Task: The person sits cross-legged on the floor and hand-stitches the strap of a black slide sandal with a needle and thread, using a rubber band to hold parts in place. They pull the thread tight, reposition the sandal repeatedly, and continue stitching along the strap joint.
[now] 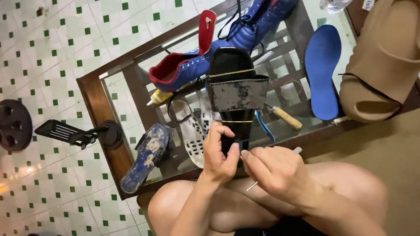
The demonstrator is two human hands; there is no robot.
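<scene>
I hold a black slide sandal (234, 78) upright over my knees, its worn band bound with thin yellow elastic. My left hand (218, 155) grips the sandal's heel end from the left. My right hand (273, 170) pinches a thin metal awl or needle tool (253, 185) against the same heel edge, its light handle end showing near my knuckles. Both hands meet at the sandal's lower end.
A glass-topped wooden table (94, 102) stands in front, carrying a blue boot with red lining (183, 67), a blue insole (323, 70), a wooden-handled tool (285, 117), a glue tube (158, 97). A dirty blue sandal (146, 157) and a white perforated sole (192, 137) lie below. Tiled floor at left.
</scene>
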